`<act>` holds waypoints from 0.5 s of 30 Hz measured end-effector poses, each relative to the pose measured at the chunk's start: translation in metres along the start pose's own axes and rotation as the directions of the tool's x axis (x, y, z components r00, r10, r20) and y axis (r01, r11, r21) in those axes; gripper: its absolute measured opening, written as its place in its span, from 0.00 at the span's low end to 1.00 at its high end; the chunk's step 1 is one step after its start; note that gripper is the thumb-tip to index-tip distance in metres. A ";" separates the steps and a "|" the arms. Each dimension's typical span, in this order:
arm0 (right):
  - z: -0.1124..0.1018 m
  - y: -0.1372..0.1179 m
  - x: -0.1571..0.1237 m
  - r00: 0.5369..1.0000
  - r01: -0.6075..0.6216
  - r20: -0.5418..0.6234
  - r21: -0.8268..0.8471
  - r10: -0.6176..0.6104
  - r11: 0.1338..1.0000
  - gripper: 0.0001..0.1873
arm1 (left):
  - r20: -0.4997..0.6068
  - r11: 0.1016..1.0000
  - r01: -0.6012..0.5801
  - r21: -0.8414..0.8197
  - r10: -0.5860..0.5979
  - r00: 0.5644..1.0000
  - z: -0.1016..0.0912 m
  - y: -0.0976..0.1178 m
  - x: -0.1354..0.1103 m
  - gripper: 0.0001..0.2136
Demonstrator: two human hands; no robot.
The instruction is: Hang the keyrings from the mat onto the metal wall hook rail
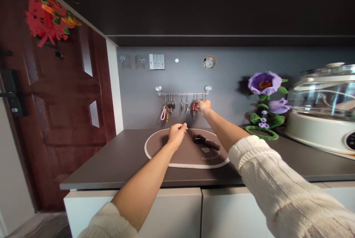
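Note:
My right hand (204, 106) reaches up to the chrome hook rail (181, 93) on the grey wall and pinches a bunch of keys with a red tag (193, 105) hanging near the rail's right end. Other key bunches (169, 108) hang further left, one with a pink loop (163, 113). My left hand (177, 133) hovers over the oval brown mat (166, 156) on the counter, fingers curled in a loose pinch; whether it holds anything small I cannot make out. A dark brown key case (205, 141) lies on the mat just right of that hand.
A purple artificial flower (264, 99) stands on the grey counter (116, 164) to the right, beside a white appliance with a glass lid (323, 114). A dark red door (55, 101) with a handle is at the left. A dark overhead cabinet (210, 9) hangs above.

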State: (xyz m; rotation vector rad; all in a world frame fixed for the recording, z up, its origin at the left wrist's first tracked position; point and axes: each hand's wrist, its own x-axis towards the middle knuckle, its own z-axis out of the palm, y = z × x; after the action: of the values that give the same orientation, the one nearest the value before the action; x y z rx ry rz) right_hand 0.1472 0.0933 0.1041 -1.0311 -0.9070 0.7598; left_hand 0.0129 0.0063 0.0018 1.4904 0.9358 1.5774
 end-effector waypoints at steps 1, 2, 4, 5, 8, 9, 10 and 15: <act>0.000 0.001 0.001 1.000 0.001 -0.003 -0.005 -0.001 1.000 0.07 | -0.001 1.000 0.001 -0.001 -0.001 1.000 0.000 0.000 0.000 0.13; 0.000 0.002 0.001 1.000 0.002 -0.005 -0.011 -0.002 1.000 0.07 | -0.002 1.000 0.002 -0.001 -0.002 1.000 0.000 0.000 0.000 0.13; -0.001 0.005 0.001 1.000 0.000 -0.005 -0.023 0.000 1.000 0.07 | -0.004 1.000 0.007 -0.004 -0.007 1.000 0.000 0.001 0.000 0.13; -0.002 0.006 0.001 1.000 -0.001 -0.003 -0.028 0.001 1.000 0.07 | -0.005 1.000 0.014 -0.008 -0.014 1.000 -0.001 0.001 0.000 0.13; -0.003 0.011 0.002 1.000 0.000 0.007 -0.036 0.000 0.999 0.07 | -0.008 0.999 0.036 -0.026 -0.036 0.999 -0.001 0.000 0.000 0.13; -0.004 0.012 0.002 1.000 0.003 0.008 -0.037 -0.002 0.999 0.08 | -0.011 0.999 0.041 -0.030 -0.042 0.999 -0.001 0.000 0.000 0.13; -0.004 0.014 0.003 1.000 0.006 0.009 -0.036 -0.005 0.999 0.08 | -0.013 0.998 0.045 -0.034 -0.046 0.999 -0.002 0.000 0.000 0.13; -0.008 0.021 0.004 0.999 0.017 0.044 -0.018 -0.016 1.000 0.08 | -0.009 0.996 0.083 -0.033 -0.083 0.997 -0.003 0.000 -0.001 0.12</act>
State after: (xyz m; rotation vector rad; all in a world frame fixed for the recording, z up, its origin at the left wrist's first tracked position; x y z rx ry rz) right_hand 0.1535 0.1006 0.0836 -1.0252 -0.9604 0.7640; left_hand 0.0097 0.0051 0.0015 1.4044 0.9607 1.5347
